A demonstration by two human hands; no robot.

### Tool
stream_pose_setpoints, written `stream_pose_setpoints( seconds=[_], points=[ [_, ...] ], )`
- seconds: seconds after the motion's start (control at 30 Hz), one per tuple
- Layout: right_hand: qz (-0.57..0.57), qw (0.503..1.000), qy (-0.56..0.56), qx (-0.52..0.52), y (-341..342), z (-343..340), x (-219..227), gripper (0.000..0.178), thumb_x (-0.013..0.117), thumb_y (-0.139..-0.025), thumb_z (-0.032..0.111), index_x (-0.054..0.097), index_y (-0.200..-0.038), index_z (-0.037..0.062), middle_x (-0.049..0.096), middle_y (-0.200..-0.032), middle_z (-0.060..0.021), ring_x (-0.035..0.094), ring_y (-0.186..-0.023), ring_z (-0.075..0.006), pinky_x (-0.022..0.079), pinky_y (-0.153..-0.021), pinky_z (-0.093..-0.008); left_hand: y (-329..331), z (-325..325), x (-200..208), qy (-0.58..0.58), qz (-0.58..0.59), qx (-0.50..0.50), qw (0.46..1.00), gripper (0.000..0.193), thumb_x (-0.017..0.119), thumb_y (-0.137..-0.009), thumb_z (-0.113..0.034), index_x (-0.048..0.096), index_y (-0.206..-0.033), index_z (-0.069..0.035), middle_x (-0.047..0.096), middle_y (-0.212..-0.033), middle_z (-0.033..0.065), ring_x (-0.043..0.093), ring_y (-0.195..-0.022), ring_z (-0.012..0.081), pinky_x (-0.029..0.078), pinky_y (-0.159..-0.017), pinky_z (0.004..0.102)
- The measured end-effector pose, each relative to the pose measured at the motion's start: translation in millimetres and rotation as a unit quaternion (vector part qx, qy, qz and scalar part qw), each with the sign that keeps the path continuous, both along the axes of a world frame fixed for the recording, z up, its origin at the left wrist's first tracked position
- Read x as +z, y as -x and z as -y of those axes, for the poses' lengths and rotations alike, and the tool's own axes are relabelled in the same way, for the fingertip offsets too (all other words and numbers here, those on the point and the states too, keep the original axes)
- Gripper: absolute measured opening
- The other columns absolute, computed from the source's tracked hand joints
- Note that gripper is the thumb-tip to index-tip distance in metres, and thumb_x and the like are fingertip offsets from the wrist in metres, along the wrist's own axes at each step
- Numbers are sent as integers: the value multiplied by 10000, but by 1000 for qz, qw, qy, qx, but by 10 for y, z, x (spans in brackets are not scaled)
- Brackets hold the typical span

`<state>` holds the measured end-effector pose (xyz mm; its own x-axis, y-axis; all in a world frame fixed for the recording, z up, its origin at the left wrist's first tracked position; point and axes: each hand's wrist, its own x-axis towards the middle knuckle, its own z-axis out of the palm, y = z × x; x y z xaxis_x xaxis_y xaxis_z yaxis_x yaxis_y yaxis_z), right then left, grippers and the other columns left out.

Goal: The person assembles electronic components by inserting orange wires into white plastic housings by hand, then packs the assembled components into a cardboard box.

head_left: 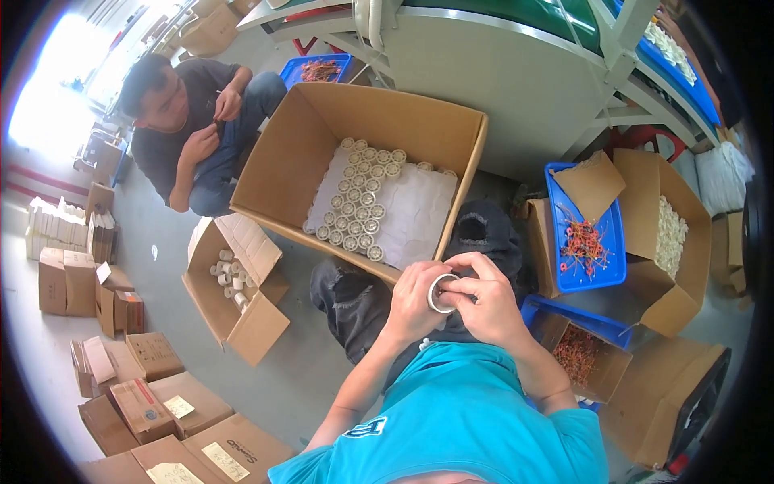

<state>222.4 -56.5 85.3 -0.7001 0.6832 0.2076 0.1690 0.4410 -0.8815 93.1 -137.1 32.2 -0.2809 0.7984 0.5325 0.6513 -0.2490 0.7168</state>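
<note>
In my left hand is a short white round cup-like part, its open end tilted toward my right hand. The fingers of my right hand are bent at its opening, with the fingertips partly inside. Whether they pinch some small piece there is hidden. Just beyond my hands stands a large open cardboard box. Several round white parts are packed upright in rows inside it, on a white sheet.
To my right are a blue tray with red wired pieces and a carton of white pieces. Another carton of red wires sits lower. A small carton holds white cylinders at left. A co-worker sits beyond it.
</note>
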Motion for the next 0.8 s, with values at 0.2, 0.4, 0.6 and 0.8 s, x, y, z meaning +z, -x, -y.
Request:
stream_pose_setpoints(
  seconds=[0.2,0.4,0.6,0.8],
  points=[
    [-14,999,-11,-31,26,60,-60,171,688,-700,-10,755,-850,38,631,-987,-108,634,-893,-275,536,-759,-364,-11,-12,3,-4,-11,-1,1000,462,748,-654,-17,573,-1081,-10,634,-985,152,629,-854,344,519,-734,409],
    [-37,998,-39,-40,47,60,-98,175,692,-673,-31,744,-829,31,625,-959,-114,638,-841,-273,544,-697,-352,16,-27,-9,7,-29,-21,999,456,739,-648,-17,579,-1075,-2,626,-979,156,620,-857,346,519,-732,407],
    [-23,999,-9,-42,24,33,-137,186,684,-678,-27,754,-838,37,626,-958,-113,639,-838,-269,540,-718,-360,-35,-50,-34,16,-14,-17,1000,452,746,-644,-2,581,-1064,-3,625,-978,159,620,-860,353,517,-731,411],
    [-15,998,5,-58,5,13,-129,188,673,-681,-17,758,-838,41,630,-963,-110,641,-853,-272,533,-755,-368,-72,-102,-49,6,-1,-11,1000,458,758,-643,6,580,-1064,-9,627,-987,171,622,-868,360,516,-733,410]
  ],
)
